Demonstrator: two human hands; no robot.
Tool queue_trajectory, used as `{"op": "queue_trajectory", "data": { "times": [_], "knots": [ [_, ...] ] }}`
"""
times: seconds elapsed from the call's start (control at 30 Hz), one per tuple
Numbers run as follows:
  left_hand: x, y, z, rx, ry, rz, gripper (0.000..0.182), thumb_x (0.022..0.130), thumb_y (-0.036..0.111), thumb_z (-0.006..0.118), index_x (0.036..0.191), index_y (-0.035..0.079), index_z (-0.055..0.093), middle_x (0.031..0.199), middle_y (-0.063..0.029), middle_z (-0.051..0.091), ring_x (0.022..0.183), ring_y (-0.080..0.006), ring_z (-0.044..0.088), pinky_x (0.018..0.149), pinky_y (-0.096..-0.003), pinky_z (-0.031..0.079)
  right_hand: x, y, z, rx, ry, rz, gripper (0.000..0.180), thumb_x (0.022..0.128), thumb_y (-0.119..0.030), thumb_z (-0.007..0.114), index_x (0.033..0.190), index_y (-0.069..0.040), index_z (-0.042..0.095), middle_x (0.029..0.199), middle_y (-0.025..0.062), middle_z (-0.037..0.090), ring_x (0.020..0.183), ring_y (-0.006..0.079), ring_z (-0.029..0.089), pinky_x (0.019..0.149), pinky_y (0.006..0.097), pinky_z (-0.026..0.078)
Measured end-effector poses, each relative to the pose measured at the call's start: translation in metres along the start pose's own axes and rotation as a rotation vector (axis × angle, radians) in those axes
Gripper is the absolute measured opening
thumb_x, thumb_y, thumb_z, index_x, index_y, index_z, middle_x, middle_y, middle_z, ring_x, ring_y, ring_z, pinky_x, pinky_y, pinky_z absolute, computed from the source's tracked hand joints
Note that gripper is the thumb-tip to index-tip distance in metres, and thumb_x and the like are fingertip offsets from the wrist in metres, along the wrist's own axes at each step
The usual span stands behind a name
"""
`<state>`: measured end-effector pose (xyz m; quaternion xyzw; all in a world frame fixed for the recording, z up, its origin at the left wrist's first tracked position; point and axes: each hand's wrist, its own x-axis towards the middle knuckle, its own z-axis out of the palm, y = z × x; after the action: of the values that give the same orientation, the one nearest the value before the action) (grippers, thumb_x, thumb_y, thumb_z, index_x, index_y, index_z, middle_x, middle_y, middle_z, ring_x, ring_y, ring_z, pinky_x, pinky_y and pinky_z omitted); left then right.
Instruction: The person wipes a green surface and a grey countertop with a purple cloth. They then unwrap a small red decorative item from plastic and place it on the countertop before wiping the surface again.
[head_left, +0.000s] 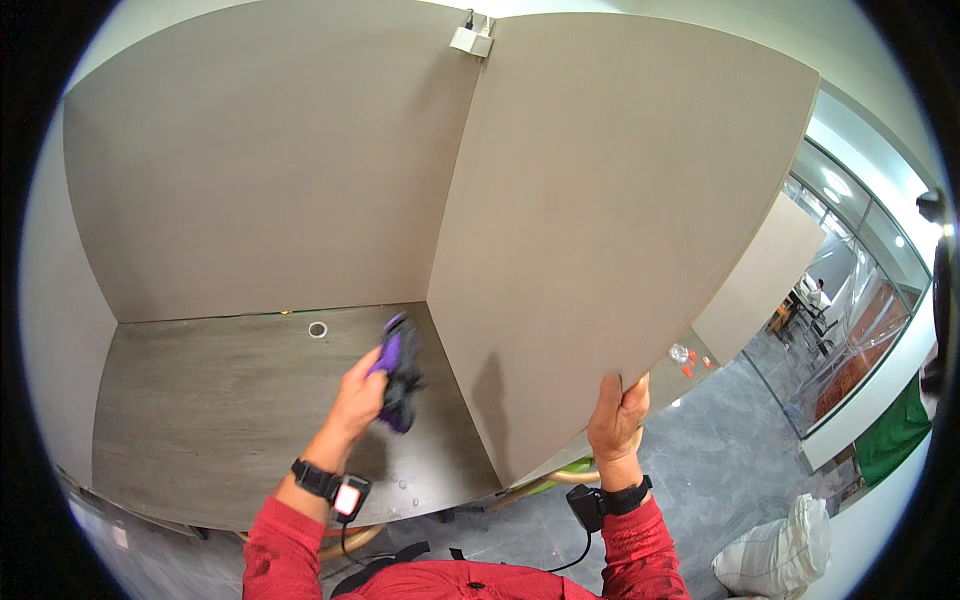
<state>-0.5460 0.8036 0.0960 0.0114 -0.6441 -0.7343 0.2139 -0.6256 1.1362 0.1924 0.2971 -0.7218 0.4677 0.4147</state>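
Observation:
A bunched purple and dark grey cloth (401, 375), slightly blurred, is held in my left hand (361, 397) above the right part of a grey-brown desk top (225, 405). My right hand (619, 420) grips the lower outer edge of a beige partition panel (600, 210), thumb on the near face and fingers hidden behind the edge. Several small clear drops or beads (403, 484) lie on the desk near its front edge. Each wrist wears a black strap with a small device and a cable.
Another beige panel (247, 165) closes the back, with a white power adapter (472, 41) at the top corner. A round cable hole (318, 330) sits in the desk. Wooden chair parts (574, 477) are below. Right: red pieces (688, 370) on another surface, a white sack (776, 551), a distant person (821, 292).

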Motion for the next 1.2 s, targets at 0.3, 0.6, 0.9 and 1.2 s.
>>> {"op": "queue_trajectory", "data": {
  "times": [0.3,0.6,0.9,1.2],
  "knots": [
    [0.098,0.224,0.221,0.256,-0.062,1.368,0.057,0.079,0.009,0.068,0.135,0.008,0.057,0.141,-0.022,0.048,0.134,-0.0468,0.042,0.108,-0.0586,0.038,-0.013,0.006,0.006,-0.002,0.06,0.03,0.039,0.103,-0.029,0.055,0.125,0.003,0.058,0.111,0.0175,0.065,0.097,0.0314,0.062,0.087,0.0398,0.048],
    [0.153,0.296,0.277,0.274,-0.041,1.706,0.05,0.088,0.058,0.061,0.114,0.018,0.076,0.124,-0.0128,0.064,0.126,-0.0393,0.049,0.104,-0.0799,0.024,-0.018,0.003,0.009,-0.024,0.157,0.111,0.027,0.1,-0.021,0.047,0.11,0.001,0.06,0.108,0.0122,0.065,0.097,0.0224,0.06,0.085,0.0367,0.047],
    [0.384,0.326,0.209,0.53,0.106,0.994,0.058,0.108,0.044,0.023,0.14,0.006,0.055,0.134,-0.0276,0.06,0.124,-0.0512,0.053,0.109,-0.0614,0.038,-0.04,0.024,-0.006,-0.004,0.094,0.212,0.052,0.099,-0.036,0.05,0.135,0.002,0.051,0.131,0.013,0.058,0.116,0.024,0.057,0.095,0.0389,0.048],
    [0.552,0.196,0.131,0.495,0.21,0.575,0.061,0.105,0.043,0.022,0.162,0.02,0.027,0.163,-0.018,0.034,0.145,-0.0506,0.033,0.12,-0.0617,0.027,-0.07,0.041,-0.019,0.078,0.194,0.314,0.065,0.103,-0.05,0.051,0.143,0.0,0.044,0.138,0.0113,0.054,0.121,0.0244,0.056,0.097,0.0398,0.048]
  ]
}}
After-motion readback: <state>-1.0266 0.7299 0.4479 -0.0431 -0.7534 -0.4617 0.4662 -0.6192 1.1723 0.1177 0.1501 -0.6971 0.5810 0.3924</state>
